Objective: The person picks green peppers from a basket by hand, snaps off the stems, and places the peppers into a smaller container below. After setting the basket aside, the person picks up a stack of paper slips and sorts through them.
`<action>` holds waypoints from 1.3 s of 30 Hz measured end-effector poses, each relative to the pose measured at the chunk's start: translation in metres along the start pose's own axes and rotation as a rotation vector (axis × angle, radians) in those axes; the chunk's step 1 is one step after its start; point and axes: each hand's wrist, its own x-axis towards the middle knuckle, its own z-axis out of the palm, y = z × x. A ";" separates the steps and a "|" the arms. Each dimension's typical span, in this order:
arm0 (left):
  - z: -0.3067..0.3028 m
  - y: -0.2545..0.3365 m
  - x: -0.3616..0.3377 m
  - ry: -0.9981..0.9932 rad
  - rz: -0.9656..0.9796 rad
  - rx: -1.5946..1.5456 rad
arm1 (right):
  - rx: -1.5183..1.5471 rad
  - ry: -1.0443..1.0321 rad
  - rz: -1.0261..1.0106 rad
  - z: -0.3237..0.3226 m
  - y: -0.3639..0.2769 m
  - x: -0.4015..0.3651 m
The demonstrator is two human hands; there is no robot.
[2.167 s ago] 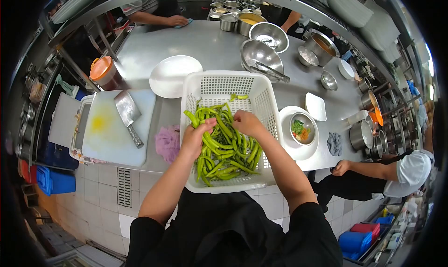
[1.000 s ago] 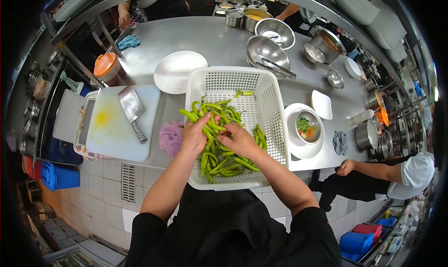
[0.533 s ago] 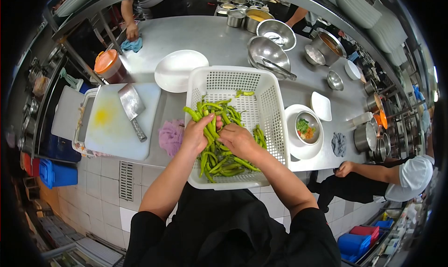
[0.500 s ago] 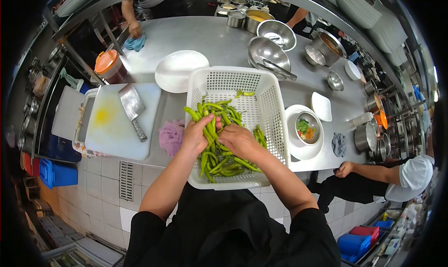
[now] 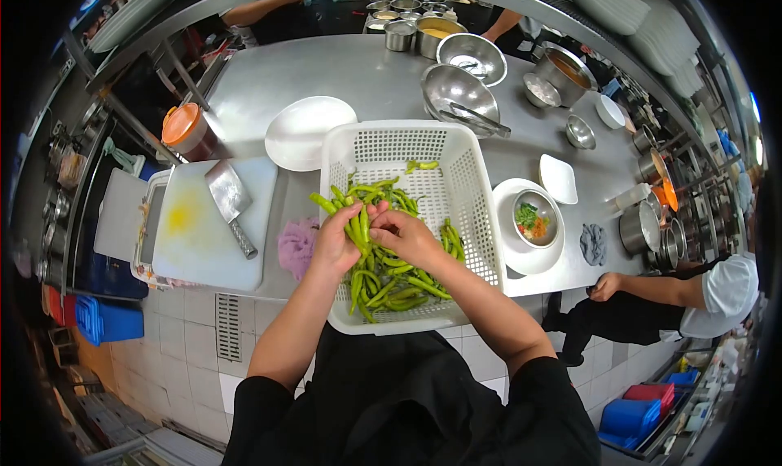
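A white perforated basket (image 5: 481,222) stands at the near edge of the steel counter, with many green chili peppers (image 5: 403,291) lying in it. Over its left half, my left hand (image 5: 338,242) is closed round several green peppers, whose ends stick out past the fingers. My right hand (image 5: 406,236) is beside it with fingertips pinched near the stem ends; what they pinch, if anything, is too small to make out. The two hands nearly touch.
Left of the basket are a cutting board (image 5: 191,254) with a cleaver (image 5: 228,193), a purple cloth (image 5: 298,246) and an oval plate (image 5: 308,132). Steel bowls (image 5: 460,95) stand behind; a plate with a food bowl (image 5: 536,219) is at right. A co-worker (image 5: 692,303) stands far right.
My right hand has shifted slightly left and up, towards my left hand's fingertips. The view has moved a little. Across the counter, the other person's hand and blue cloth have moved up from the counter's edge.
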 end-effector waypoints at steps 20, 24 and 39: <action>0.013 0.005 -0.009 -0.095 0.085 0.075 | -1.129 0.101 0.132 -0.099 0.114 0.113; 0.017 0.005 -0.009 -0.059 0.102 0.111 | -1.068 0.156 0.167 -0.083 0.115 0.111; 0.015 -0.023 -0.008 0.072 0.317 1.062 | 0.236 -0.049 0.225 -0.049 -0.018 0.021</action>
